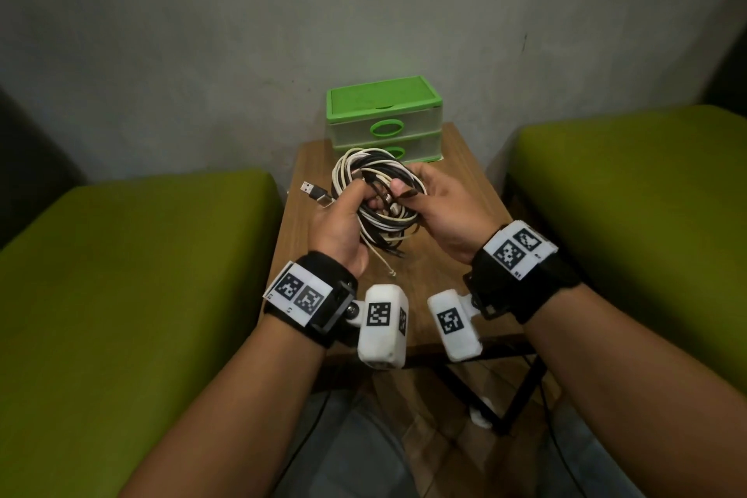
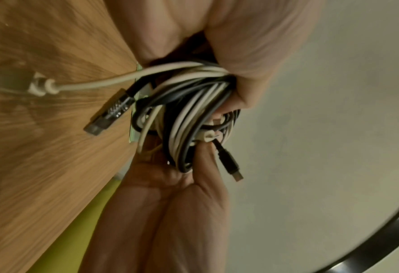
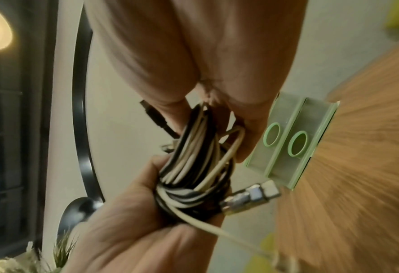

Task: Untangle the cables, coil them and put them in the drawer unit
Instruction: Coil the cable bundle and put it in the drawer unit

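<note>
Green drawer unit (image 1: 384, 121) stands behind both hands' cables (image 1: 376, 190).

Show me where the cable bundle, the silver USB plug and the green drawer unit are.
cable bundle (image 1: 374, 190), head view, on the looped black and white strands.
silver USB plug (image 1: 309, 187), head view, on its metal tip.
green drawer unit (image 1: 384, 101), head view, on its green top.

The head camera looked forward and down over both forearms at the wooden table (image 1: 456, 190), wall beyond. Each wrist camera sat close under its palm, looking along the fingers. All three views shared the bundle of cables (image 1: 374, 190) (image 2: 194, 114) (image 3: 194, 166) and the tabletop.
</note>
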Demonstrator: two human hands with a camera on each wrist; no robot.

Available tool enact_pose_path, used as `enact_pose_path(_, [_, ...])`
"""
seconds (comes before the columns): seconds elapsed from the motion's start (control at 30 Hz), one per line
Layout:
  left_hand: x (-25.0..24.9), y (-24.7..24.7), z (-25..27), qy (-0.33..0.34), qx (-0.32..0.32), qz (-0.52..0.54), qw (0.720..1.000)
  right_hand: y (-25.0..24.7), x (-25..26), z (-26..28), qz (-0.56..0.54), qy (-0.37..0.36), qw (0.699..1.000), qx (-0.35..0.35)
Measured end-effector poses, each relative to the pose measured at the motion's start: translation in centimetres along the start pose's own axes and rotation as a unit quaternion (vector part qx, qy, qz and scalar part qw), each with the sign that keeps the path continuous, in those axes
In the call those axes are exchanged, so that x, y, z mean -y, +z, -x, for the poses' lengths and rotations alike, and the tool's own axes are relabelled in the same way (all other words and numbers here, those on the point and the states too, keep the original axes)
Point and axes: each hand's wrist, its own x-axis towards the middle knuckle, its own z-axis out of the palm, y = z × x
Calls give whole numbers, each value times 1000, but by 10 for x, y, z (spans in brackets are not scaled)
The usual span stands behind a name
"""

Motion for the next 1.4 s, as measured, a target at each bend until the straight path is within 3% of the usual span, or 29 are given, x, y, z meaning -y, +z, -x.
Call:
enact_pose_path(0.13, [4, -1, -1, -7, -7, -17, 1000, -3, -2, 0, 90, -25, 993, -66])
enact_pose_path(0.33, [-1, 4, 4, -34, 6, -6, 999, -3, 4, 1, -104, 73, 991, -36])
enact_pose_path(0.4, [-3, 3, 4, -49, 42, -8, 998, -4, 7, 1, -162, 95, 982, -20])
enact_pose_path(0.63, [-6, 2, 7, -70, 54, -20, 996, 0, 9, -2, -236, 115, 965, -22])
enact_pose_path(0.8, [-6, 1, 4, -77, 73, -28, 994, -2, 10, -8, -174, 108, 977, -54])
enact_pose_path(1.07, [-6, -3, -1, -32, 32, -34, 998, 1, 8, -3, -15, 69, 992, -102])
enact_pose_path(1.27, [-13, -2, -10, -38, 20, 1, 999, 2, 12, 8, -29, 16, 999, 0])
enact_pose_path(1.4, [-17, -1, -10, -61, 37, 15, 997, 4, 12, 6, 21, -29, 999, 5])
